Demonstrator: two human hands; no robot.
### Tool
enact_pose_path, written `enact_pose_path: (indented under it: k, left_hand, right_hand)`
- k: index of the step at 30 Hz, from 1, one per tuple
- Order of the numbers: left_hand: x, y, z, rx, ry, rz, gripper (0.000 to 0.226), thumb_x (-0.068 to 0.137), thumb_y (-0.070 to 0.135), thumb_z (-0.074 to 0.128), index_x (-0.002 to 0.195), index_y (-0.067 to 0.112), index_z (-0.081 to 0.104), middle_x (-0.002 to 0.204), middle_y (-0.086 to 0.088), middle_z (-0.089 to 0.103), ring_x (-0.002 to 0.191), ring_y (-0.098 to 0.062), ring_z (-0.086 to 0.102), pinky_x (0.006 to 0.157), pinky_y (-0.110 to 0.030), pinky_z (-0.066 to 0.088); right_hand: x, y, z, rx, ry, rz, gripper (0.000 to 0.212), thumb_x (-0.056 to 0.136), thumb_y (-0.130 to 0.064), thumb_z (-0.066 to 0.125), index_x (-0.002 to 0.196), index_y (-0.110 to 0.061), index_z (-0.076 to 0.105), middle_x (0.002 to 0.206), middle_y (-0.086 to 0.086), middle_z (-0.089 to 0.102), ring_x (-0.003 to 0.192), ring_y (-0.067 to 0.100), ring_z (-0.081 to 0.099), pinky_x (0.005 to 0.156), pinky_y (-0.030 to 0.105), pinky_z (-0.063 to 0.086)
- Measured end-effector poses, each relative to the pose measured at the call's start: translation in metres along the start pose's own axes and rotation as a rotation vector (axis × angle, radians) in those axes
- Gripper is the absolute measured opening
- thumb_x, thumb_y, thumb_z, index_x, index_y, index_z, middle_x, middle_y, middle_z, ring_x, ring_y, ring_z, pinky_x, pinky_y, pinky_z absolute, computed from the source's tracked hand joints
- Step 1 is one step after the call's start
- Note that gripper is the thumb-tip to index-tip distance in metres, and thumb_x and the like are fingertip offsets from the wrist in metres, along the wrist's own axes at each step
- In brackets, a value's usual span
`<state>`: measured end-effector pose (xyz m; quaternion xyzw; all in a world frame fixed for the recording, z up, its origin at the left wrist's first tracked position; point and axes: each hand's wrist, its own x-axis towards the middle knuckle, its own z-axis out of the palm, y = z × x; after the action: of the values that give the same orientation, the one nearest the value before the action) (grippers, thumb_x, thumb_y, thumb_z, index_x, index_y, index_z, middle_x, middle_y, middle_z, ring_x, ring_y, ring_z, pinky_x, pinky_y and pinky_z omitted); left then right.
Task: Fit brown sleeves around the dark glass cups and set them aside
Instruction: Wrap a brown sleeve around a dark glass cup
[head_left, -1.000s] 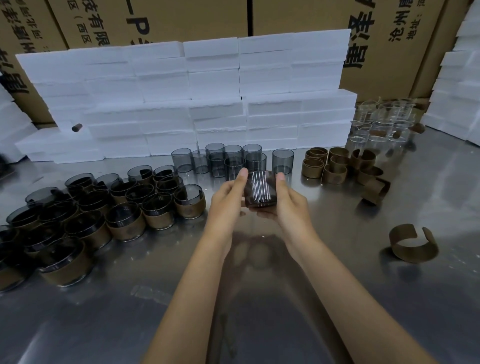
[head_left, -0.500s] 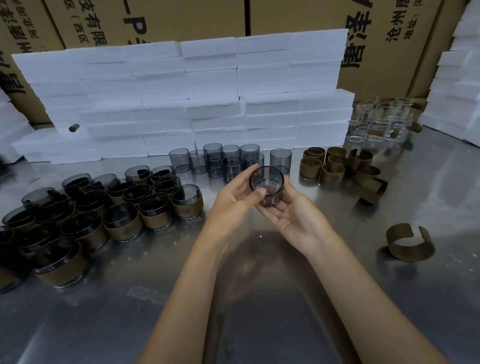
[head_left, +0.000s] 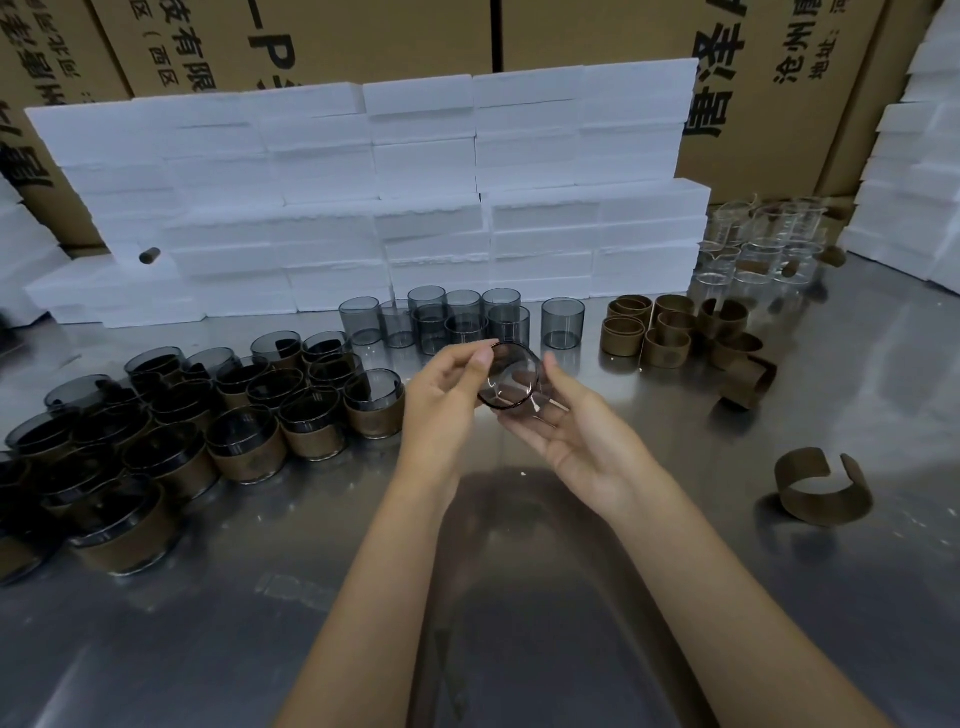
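Resting tilted on the flat fingers of the right hand, a bare cup is pinched at its rim by the left hand. A slip could be caused by that light hold; sleeves lie beyond the fingertips.

**Bench layout from above the hands**

On the bench, sleeved cups crowd the left side. Bare cups stand at the centre back, before stacked foam blocks. Sleeves cluster to their right, with one open sleeve apart, nearer right. Cardboard boxes stand behind the foam.
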<state>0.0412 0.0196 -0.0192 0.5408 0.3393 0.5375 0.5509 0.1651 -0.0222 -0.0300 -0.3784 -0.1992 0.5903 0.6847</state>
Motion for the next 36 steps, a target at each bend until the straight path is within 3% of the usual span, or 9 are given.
enact_pose_path:
  k: [4,9,13,16,21,24,28,32,36]
  left_hand:
    - [0.000,-0.001,0.006,-0.018,-0.119,-0.065,0.033,0.104,0.003,0.051,0.128,0.019,0.066,0.126,-0.003,0.071,0.123,-0.016,0.065,0.108,-0.028,0.049]
    - [-0.003,-0.014,0.014,0.141,-0.148,0.037,0.055,0.084,0.016,0.083,0.130,0.030,0.056,0.110,0.025,0.070,0.112,0.004,0.064,0.095,-0.015,0.050]
    - [0.003,-0.010,0.012,-0.192,-0.001,-0.129,0.036,0.096,0.026,0.069,0.127,0.007,0.067,0.114,-0.006,0.076,0.109,-0.020,0.071,0.101,-0.039,0.055]
    - [0.005,-0.009,0.009,-0.394,-0.059,-0.271,0.048,0.104,0.039,0.053,0.124,-0.002,0.067,0.113,-0.019,0.075,0.104,-0.029,0.072,0.093,-0.038,0.060]
    - [0.001,-0.008,0.012,-0.520,-0.131,-0.386,0.051,0.107,0.045,0.044,0.121,0.001,0.067,0.106,-0.017,0.076,0.099,-0.027,0.074,0.082,-0.034,0.063]
    - [0.001,-0.009,0.011,-0.503,-0.132,-0.352,0.055,0.100,0.043,0.059,0.140,0.005,0.053,0.109,-0.017,0.073,0.097,-0.028,0.073,0.079,-0.037,0.062]
    - [0.002,-0.011,0.010,-0.452,-0.123,-0.284,0.054,0.082,0.032,0.076,0.131,0.027,0.055,0.099,-0.009,0.072,0.087,-0.029,0.073,0.067,-0.036,0.060]
    - [0.002,-0.014,0.007,-0.437,-0.078,-0.344,0.031,0.096,0.037,0.066,0.122,0.023,0.058,0.108,-0.015,0.069,0.081,-0.035,0.074,0.055,-0.028,0.056]
    - [0.001,-0.009,0.004,-0.503,-0.092,-0.492,0.044,0.089,0.036,0.074,0.126,0.016,0.059,0.094,-0.015,0.075,0.075,-0.034,0.075,0.054,-0.029,0.058]
  right_hand:
    - [0.001,-0.003,-0.004,0.080,0.041,0.029,0.037,0.103,-0.032,0.057,0.121,0.001,0.064,0.107,0.023,0.076,0.112,0.037,0.070,0.082,0.038,0.062]
    - [0.003,0.000,-0.002,-0.050,0.071,-0.035,0.035,0.105,-0.037,0.053,0.108,-0.007,0.070,0.095,0.012,0.078,0.086,0.019,0.076,0.073,0.030,0.062]
    - [0.000,-0.001,0.003,-0.302,0.132,-0.117,0.036,0.098,-0.055,0.055,0.111,-0.026,0.071,0.093,-0.002,0.074,0.086,0.015,0.068,0.072,0.028,0.054]
    - [-0.003,0.004,0.007,-0.532,0.096,-0.245,0.042,0.088,-0.067,0.061,0.116,-0.037,0.069,0.108,-0.010,0.074,0.101,0.008,0.068,0.078,0.028,0.051]
    - [-0.005,0.010,0.009,-0.624,0.067,-0.332,0.023,0.098,-0.058,0.054,0.103,-0.043,0.071,0.098,-0.015,0.077,0.096,0.010,0.072,0.084,0.037,0.060]
    - [-0.002,0.009,0.003,-0.648,0.093,-0.371,0.029,0.105,-0.050,0.046,0.092,-0.043,0.071,0.088,-0.017,0.077,0.083,0.002,0.071,0.078,0.028,0.057]
    - [0.007,0.015,-0.005,-0.704,0.128,-0.371,0.037,0.107,-0.047,0.041,0.093,-0.037,0.074,0.077,-0.019,0.074,0.073,-0.005,0.066,0.070,0.016,0.052]
    - [0.033,0.000,-0.026,-0.829,0.430,-0.428,0.033,0.108,-0.030,0.041,0.128,-0.020,0.066,0.124,0.008,0.064,0.118,0.029,0.061,0.106,0.042,0.046]
    - [0.059,-0.040,-0.050,-1.202,0.624,-0.274,0.052,0.099,-0.022,0.050,0.149,-0.014,0.040,0.141,0.019,0.055,0.130,0.040,0.050,0.107,0.043,0.040]
